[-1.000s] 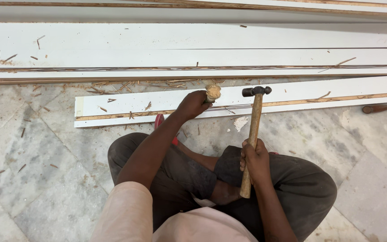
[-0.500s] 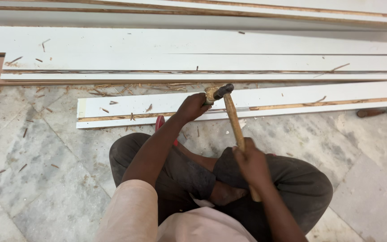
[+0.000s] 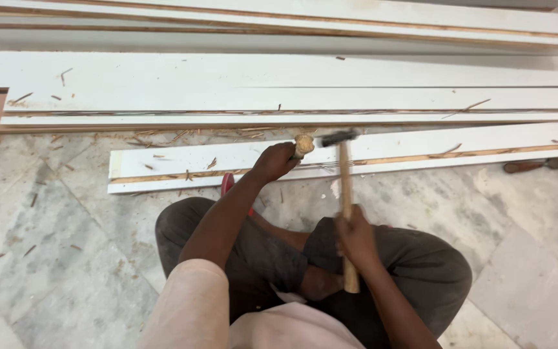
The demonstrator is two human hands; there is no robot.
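Risked a glancing blow onto the left hand (image 3: 272,161), judging by how close the dark steel head of the wooden-handled hammer (image 3: 345,194) hung to the frayed pale wooden chisel handle (image 3: 303,145). Gripped that chisel handle with left fingers wrapped tight, its top poking just above them, over the long white-faced wooden board (image 3: 182,169) on the grey marble floor (image 3: 46,258). Clenched the hammer's shaft low in the right hand (image 3: 356,239), fingers curled shut.

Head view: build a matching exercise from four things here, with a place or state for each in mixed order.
1. hammer
2. chisel
3. short board
4. spare tool

a. lying on the floor at far right
b. held by the left hand
c. gripped by the right hand
d. lying flat before the knees

Pairs: 1-c, 2-b, 3-d, 4-a
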